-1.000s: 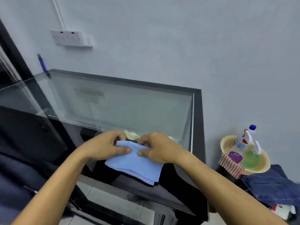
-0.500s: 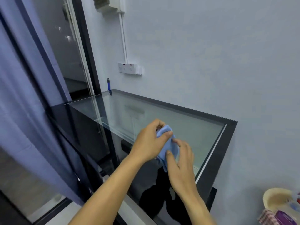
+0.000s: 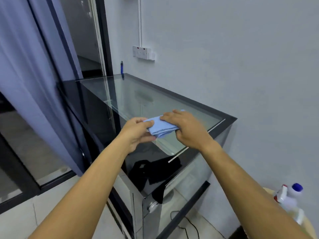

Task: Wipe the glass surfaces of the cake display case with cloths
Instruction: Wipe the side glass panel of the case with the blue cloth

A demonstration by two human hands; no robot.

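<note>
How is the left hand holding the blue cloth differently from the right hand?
The left hand pinches the blue cloth at its end; the right hand lies over its top. The left hand's thumb shows on top; the right hand shows its back. Both grip the same folded cloth.

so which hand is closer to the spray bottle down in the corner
Right. The right hand holds the blue cloth over the glass top, on the side toward the spray bottle. The left hand pinches the cloth's far end, farther away.
</note>
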